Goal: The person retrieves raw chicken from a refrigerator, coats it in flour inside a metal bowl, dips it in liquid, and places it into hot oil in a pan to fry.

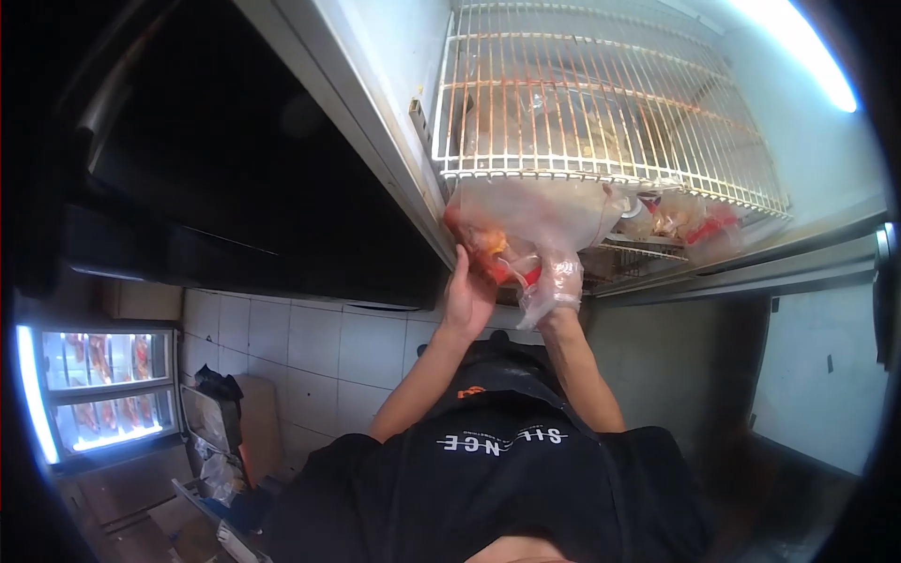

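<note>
Just under the front edge of the wire shelf, a clear plastic bag (526, 206) bulges out, with red and orange food showing through its left side. My left hand (469, 298) rests against the bag's lower left side, one finger stretched upward and the others partly hidden. Clear plastic film covers my right hand (563, 277), which is closed on the bag's gathered lower right part. What exactly the bag holds is hard to make out.
Above the bag runs a rusty white wire shelf (601, 103) inside a lit refrigerator, with more bagged food (671, 220) to the right. A dark door panel (282, 159) stands open at left. Farther off is a lit display fridge (103, 389) with hanging meat.
</note>
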